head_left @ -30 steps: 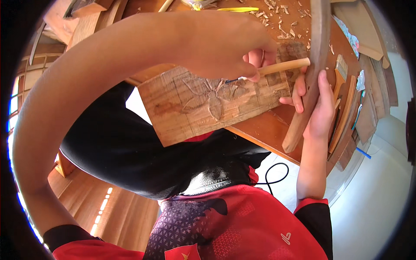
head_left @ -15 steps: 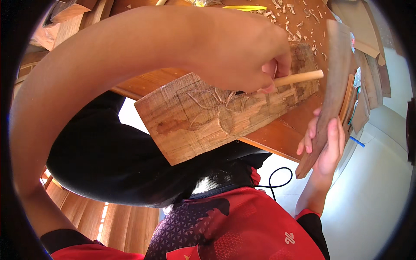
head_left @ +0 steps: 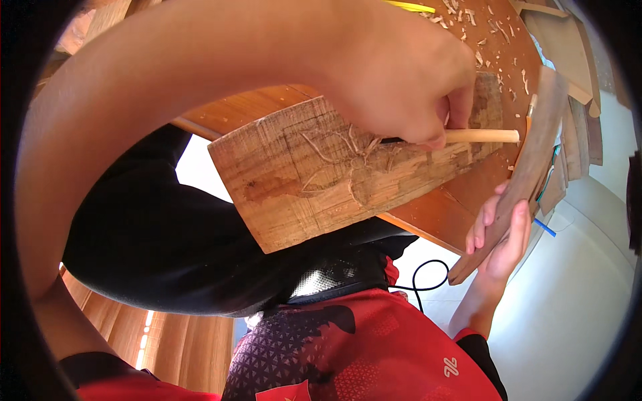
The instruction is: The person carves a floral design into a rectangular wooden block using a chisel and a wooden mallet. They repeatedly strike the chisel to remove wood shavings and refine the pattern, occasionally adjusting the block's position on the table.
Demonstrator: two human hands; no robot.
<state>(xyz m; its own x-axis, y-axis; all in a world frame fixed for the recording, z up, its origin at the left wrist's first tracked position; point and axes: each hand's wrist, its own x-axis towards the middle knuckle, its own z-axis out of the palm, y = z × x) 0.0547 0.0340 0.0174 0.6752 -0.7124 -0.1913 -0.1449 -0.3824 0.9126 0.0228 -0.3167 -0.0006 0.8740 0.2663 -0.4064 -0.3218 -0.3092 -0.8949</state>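
Note:
My left hand is closed around a chisel with a pale wooden handle, its dark blade low over a wooden board. The board has a flower carved in shallow relief and hangs over the table's front edge above my lap. The blade's tip is partly hidden by my fingers. My right hand grips a long wooden bar at its lower end, held at a slant on the right, its upper part just beyond the chisel handle's end.
The brown tabletop carries scattered wood shavings and a yellow strip at the back. A brush lies partly behind the bar. More boards are stacked at the right. A black cable loops below the table.
My right hand and the bar have swung right and downward, away from the chisel handle's end. My left hand, with the chisel, has shifted rightward.

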